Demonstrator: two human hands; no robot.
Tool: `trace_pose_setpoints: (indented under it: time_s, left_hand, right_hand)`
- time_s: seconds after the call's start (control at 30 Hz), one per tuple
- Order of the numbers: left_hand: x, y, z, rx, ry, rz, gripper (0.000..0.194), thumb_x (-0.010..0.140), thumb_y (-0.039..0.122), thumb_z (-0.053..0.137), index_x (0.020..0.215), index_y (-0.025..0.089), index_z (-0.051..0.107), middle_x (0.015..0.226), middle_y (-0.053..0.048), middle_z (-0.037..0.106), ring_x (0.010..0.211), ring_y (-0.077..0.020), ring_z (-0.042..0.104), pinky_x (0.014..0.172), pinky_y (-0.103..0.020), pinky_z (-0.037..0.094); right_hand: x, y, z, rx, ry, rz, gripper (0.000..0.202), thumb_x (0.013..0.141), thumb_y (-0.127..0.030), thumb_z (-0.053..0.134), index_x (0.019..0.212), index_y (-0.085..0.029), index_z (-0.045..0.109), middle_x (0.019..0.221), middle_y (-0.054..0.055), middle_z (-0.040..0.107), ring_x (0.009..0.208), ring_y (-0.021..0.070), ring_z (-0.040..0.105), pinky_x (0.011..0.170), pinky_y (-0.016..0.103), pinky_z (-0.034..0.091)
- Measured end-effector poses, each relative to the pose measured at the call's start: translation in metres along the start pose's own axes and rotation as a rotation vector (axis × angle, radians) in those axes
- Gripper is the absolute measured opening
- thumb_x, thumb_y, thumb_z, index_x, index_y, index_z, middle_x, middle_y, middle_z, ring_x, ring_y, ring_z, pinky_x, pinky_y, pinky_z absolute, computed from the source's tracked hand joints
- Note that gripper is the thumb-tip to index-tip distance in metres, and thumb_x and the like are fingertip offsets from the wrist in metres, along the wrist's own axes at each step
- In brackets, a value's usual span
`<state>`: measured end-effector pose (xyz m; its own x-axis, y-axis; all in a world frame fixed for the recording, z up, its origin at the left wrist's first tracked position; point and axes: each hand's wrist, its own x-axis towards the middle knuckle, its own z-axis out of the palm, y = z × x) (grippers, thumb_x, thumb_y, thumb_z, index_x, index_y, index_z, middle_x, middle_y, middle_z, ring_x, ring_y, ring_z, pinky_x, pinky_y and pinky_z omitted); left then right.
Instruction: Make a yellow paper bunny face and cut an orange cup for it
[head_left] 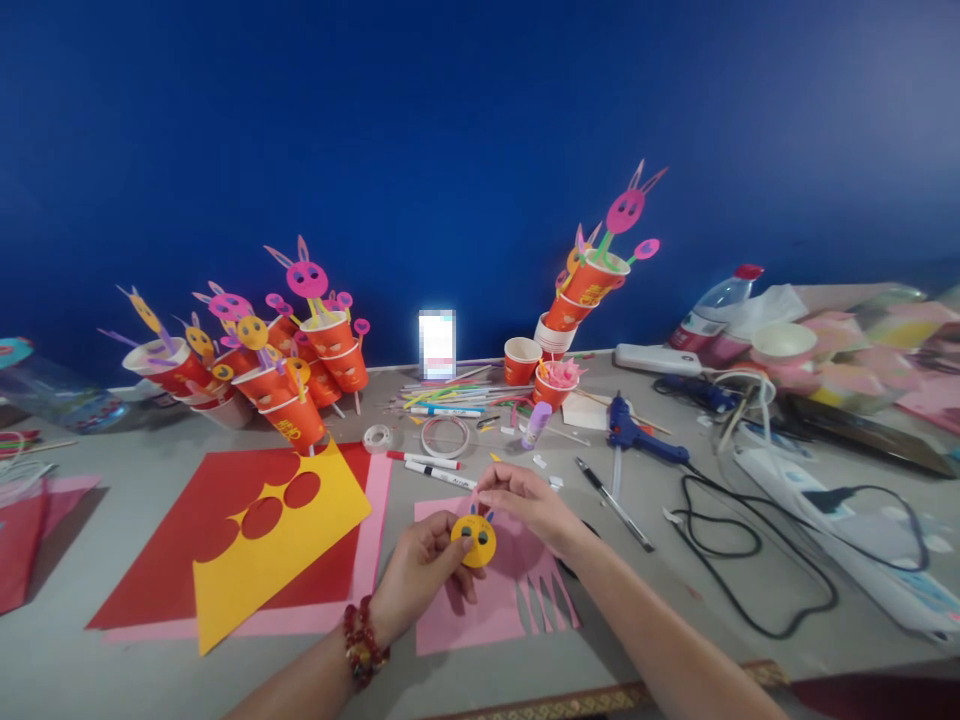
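Observation:
My left hand (431, 560), with a red bead bracelet at its wrist, pinches a round yellow paper face (478, 553) with dark eyes between thumb and fingers. Two small ear pieces with blue centres stick up from the face's top edge. My right hand (525, 497) reaches over from the right, its thumb and fingertips closed at the left paper ear (474, 508); the fingers partly hide that ear. Under both hands lies a pink paper sheet (465, 625) with pointed slits cut at its right side.
At left, yellow paper (285, 530) with round holes lies over red paper (165, 545). Markers (439, 473), tape (445, 437) and a glue stick (536, 425) lie beyond my hands. A glue gun (637, 437), pen (615, 505) and cables are at right. Decorated cups (296, 420) stand behind.

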<state>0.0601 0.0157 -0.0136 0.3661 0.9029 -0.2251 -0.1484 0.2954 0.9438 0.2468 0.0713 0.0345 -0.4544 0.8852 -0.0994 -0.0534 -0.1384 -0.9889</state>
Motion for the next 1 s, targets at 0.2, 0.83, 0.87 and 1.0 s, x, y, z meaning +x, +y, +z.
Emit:
trace_pose_setpoints:
  time_s: [0.2, 0.83, 0.87, 1.0]
  left_hand:
    - [0.000, -0.001, -0.001, -0.004, 0.028, 0.022, 0.042, 0.084, 0.055, 0.068, 0.087, 0.015, 0.054, 0.069, -0.009, 0.073, 0.043, -0.0153, 0.065, 0.038, -0.020, 0.049]
    - [0.002, 0.005, 0.001, -0.012, 0.056, 0.044, 0.046, 0.079, 0.058, 0.070, 0.085, 0.016, 0.054, 0.066, -0.004, 0.069, 0.041, -0.0143, 0.063, 0.037, -0.021, 0.048]
    - [0.002, 0.005, 0.001, -0.011, 0.054, 0.045, 0.046, 0.080, 0.058, 0.070, 0.085, 0.016, 0.054, 0.066, -0.004, 0.070, 0.041, -0.0143, 0.063, 0.037, -0.021, 0.049]
    - [0.002, 0.005, 0.001, -0.007, 0.054, 0.049, 0.045, 0.080, 0.058, 0.070, 0.084, 0.016, 0.054, 0.067, -0.004, 0.070, 0.041, -0.0145, 0.063, 0.037, -0.021, 0.048]
  right_hand:
    - [0.000, -0.001, -0.005, 0.025, 0.135, -0.049, 0.052, 0.088, -0.065, 0.053, 0.080, -0.016, 0.069, 0.085, 0.008, 0.072, 0.071, 0.0163, 0.060, 0.070, 0.029, 0.047]
    - [0.003, 0.017, 0.012, -0.207, 0.060, 0.018, 0.040, 0.067, -0.052, 0.080, 0.069, -0.019, 0.059, 0.057, -0.005, 0.051, 0.052, 0.0100, 0.043, 0.051, 0.022, 0.032]
    - [0.003, 0.018, 0.012, -0.199, 0.059, 0.020, 0.040, 0.067, -0.053, 0.080, 0.069, -0.019, 0.059, 0.056, -0.005, 0.051, 0.052, 0.0099, 0.043, 0.050, 0.022, 0.032]
    - [0.003, 0.019, 0.012, -0.207, 0.063, 0.015, 0.038, 0.067, -0.051, 0.080, 0.068, -0.019, 0.060, 0.055, -0.006, 0.050, 0.052, 0.0100, 0.043, 0.050, 0.022, 0.031]
